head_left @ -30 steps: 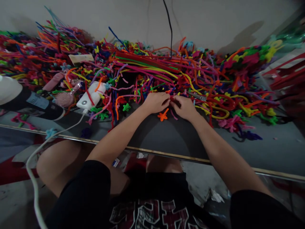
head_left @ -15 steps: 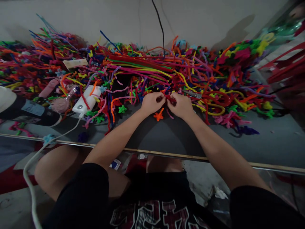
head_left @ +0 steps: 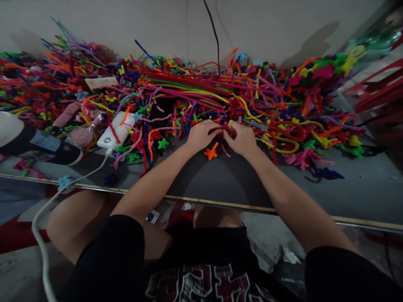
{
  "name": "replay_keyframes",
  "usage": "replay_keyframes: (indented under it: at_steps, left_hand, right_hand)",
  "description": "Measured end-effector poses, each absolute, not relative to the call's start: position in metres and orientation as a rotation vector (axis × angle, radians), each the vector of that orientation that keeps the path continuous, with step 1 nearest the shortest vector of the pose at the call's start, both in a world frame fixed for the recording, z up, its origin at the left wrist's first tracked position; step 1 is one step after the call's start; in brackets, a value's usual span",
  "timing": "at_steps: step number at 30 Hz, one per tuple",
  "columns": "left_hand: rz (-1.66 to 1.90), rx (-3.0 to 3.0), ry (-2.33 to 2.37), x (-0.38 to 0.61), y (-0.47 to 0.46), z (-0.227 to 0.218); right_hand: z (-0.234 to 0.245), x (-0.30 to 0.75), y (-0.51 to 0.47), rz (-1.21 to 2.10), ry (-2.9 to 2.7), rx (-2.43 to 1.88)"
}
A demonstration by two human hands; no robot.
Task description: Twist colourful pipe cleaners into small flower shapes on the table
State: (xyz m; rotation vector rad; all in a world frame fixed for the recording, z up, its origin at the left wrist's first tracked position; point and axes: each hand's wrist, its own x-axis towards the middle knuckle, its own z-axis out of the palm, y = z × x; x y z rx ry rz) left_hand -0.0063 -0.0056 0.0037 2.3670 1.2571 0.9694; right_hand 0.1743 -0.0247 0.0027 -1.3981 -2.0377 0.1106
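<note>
L hand [head_left: 203,136] n R hand [head_left: 242,137] both pinching 1 red pipe cleaner [head_left: 224,127] btwn them, at the pile's [head_left: 185,90] front edge
Imo keep pinches close so it can't slip. From here I count 1 orange flower [head_left: 210,154] just below, 1 pink hairbrush [head_left: 80,136] way left; pile's uncountable tbh.

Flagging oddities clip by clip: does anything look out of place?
The pink brush seems out of place: it lies among the pipe cleaners, left of the left hand, and looks like a grooming item.
</note>
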Motion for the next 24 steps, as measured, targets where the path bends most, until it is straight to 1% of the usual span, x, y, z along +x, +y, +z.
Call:
replay_keyframes:
  at_steps: [6,14,24]
  left_hand:
    - [0.970,2.416,1.304,-0.0084,-0.0048,0.0024]
    - [0.934,2.540,1.210,-0.0109,-0.0056,0.0040]
    - [0.946,2.501,1.235,-0.0092,-0.0037,0.0020]
  right_hand:
    - [0.0035,0.1732,-0.0254,0.127,-2.042,-1.415]
    - [0.0022,0.1748,-0.0253,0.136,-2.033,-1.432]
    - [-0.0003,0.1766,-0.0210,0.203,-2.091,-1.379]
